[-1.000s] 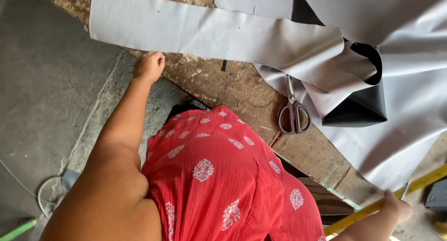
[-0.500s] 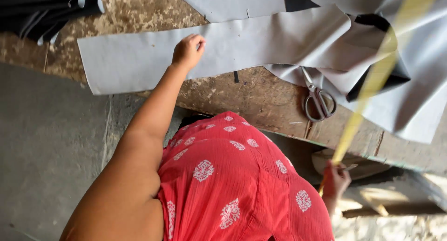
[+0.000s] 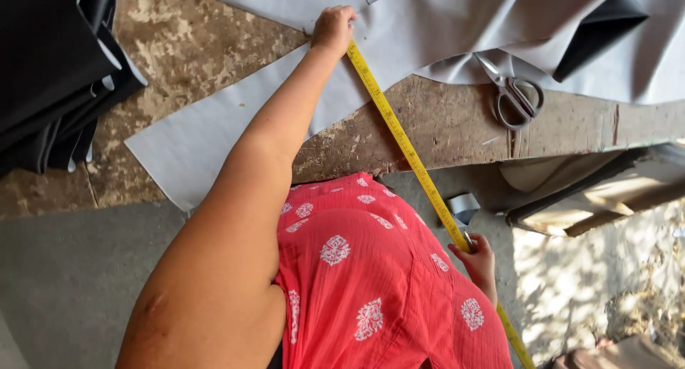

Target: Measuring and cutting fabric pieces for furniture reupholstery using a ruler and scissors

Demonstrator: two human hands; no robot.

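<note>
The tape measure (image 3: 399, 137) is bright yellow with fine black markings along its length. The cloth (image 3: 235, 119) spread over the worktop (image 3: 457, 119) is plain pale grey, with no pattern; a fold near the far right corner shows a black underside. The worktop is mottled brown and tan, worn in blotches. A stack of black fabric (image 3: 50, 69) lies at its left edge. The scissors (image 3: 517, 94) are dull silver-grey metal. The garment (image 3: 371, 276) is coral red, dotted with white flower-like motifs. The floor (image 3: 64, 283) is flat grey.
</note>
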